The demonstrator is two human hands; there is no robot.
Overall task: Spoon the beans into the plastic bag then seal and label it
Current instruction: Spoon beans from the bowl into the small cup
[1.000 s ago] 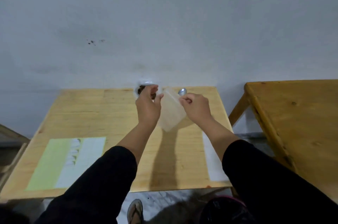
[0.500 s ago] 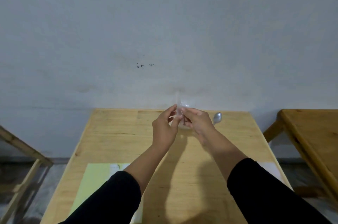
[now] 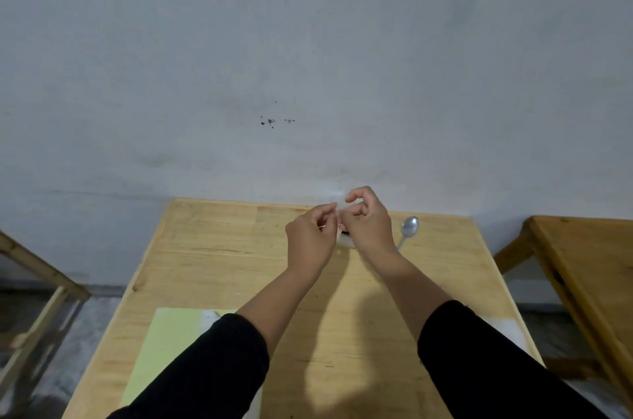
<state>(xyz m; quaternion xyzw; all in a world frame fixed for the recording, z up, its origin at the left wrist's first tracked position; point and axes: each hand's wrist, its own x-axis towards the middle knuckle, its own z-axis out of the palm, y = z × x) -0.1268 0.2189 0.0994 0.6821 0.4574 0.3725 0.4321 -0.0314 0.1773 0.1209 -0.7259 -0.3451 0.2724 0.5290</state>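
My left hand (image 3: 310, 237) and my right hand (image 3: 366, 223) are raised together over the far middle of the wooden table (image 3: 239, 264). Both pinch the clear plastic bag (image 3: 339, 209), which is almost invisible, seen edge-on between the fingertips. Behind and under the hands a white bowl (image 3: 345, 241) with dark beans peeks out, mostly hidden. A metal spoon (image 3: 408, 228) lies on the table just right of my right hand, bowl end toward the wall.
A light green sheet with white labels (image 3: 171, 340) lies at the near left of the table. A white sheet (image 3: 510, 329) sits at the near right edge. A second wooden table (image 3: 589, 264) stands to the right, a wooden frame (image 3: 37, 281) to the left. A grey wall rises behind.
The bag was held flat and spread a second ago; now the hands have drawn close together and pinch it edge-on. The camera view has shifted to face the table more squarely.
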